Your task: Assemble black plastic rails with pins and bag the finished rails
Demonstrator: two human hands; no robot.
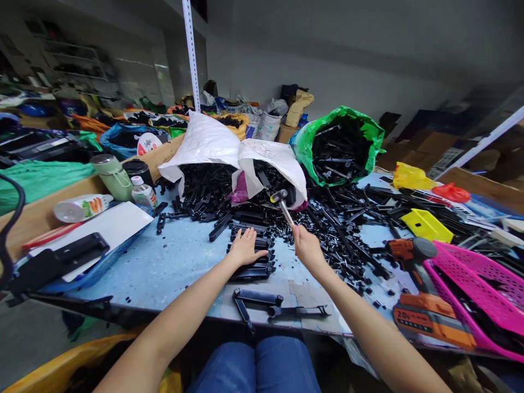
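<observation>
My right hand (307, 248) is wrapped round the handle of a hammer (281, 201), whose head is raised and points away from me toward the white sacks. With fingers spread, my left hand (245, 248) rests on a row of black plastic parts (254, 271) laid side by side on the blue tabletop. Nearer to me lie a jointed black plastic piece (258, 297) and another black part (301, 311). To the right of the hammer spreads a heap of small metal pins and black bits (327, 234).
Two white sacks (213, 139) and a green sack (344, 147) spill black parts at the back. An orange cordless drill (429, 314) and a pink basket (470, 262) stand at right. Bottles (112, 174) and a blue tray (118, 245) are at left.
</observation>
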